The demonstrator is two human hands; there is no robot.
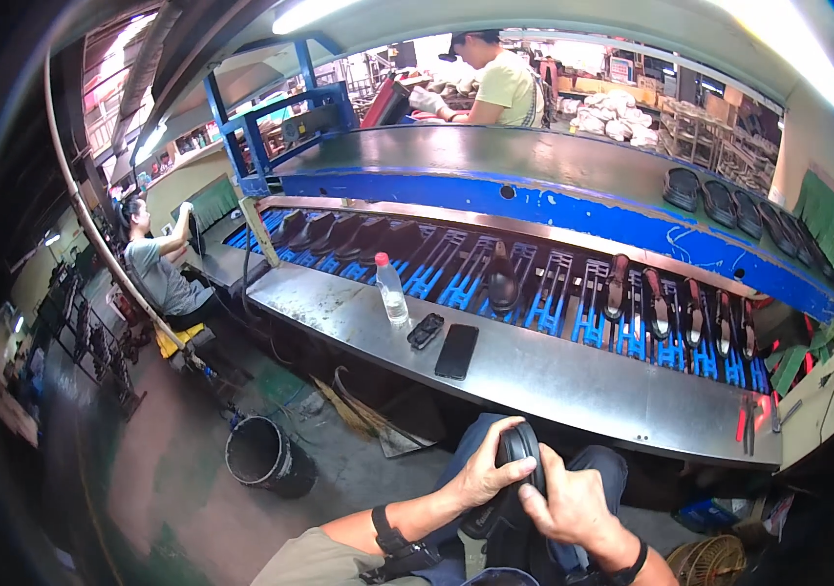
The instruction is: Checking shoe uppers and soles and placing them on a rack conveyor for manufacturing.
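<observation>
Black shoe (517, 459) sits low in the middle of the view, above the person's lap, and both hands are closed around it. Left hand (487, 476) grips its left side with the thumb over the top, and right hand (563, 503) presses on it from the right, so the two hands are together on the same shoe. In front of the knees runs a long metal table (573, 376), grey and scratched, curved by the lens. On it stand a clear plastic bottle (391, 289) with a red cap, and beside it lie a small dark device (425, 330) and a black phone (457, 351). Behind the table is a conveyor with blue racks (554, 303); several dark shoes stand on them, one black shoe (502, 280) near the middle. Above is a blue metal shelf (534, 171) with black soles (720, 200) at its right end. The floor (182, 469) is worn, reddish and green, with a black bucket (262, 453) on it. One seated worker (158, 269) is at the left, and another worker (495, 83) stands behind the shelf.
</observation>
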